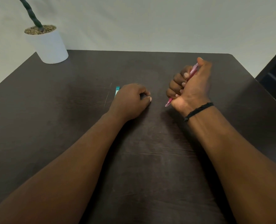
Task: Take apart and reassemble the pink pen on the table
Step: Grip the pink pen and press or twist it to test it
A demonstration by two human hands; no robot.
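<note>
Presently, your holdings on the dark counter (69, 126):

Item one: pink pen (194, 71). Location: inside your right hand (190, 88), off the counter. Your fingers (177, 83) are curled tight around the barrel in a fist, thumb up top; one end pokes out past the thumb, and the clear pink tip shows below the heel of the hand, aimed toward your left hand. The pen looks whole; the middle is hidden in the grip.

Item two: your left hand (130, 101), resting knuckles-up on the counter, its fingers loosely curled under with the thumb laid against them, pinching nothing visible.

Item three: teal object (117, 91), flat on the counter just beyond the left fingers, mostly hidden by them; kind unclear.

Item four: white pot (48, 46), far beyond the left fingers at the counter's corner. Contents: gravel (40, 29) filling it to the rim, one dark green twisted stem (30, 12) rising from it.

Item five: black wrist cord (198, 110), on your right wrist.
</note>
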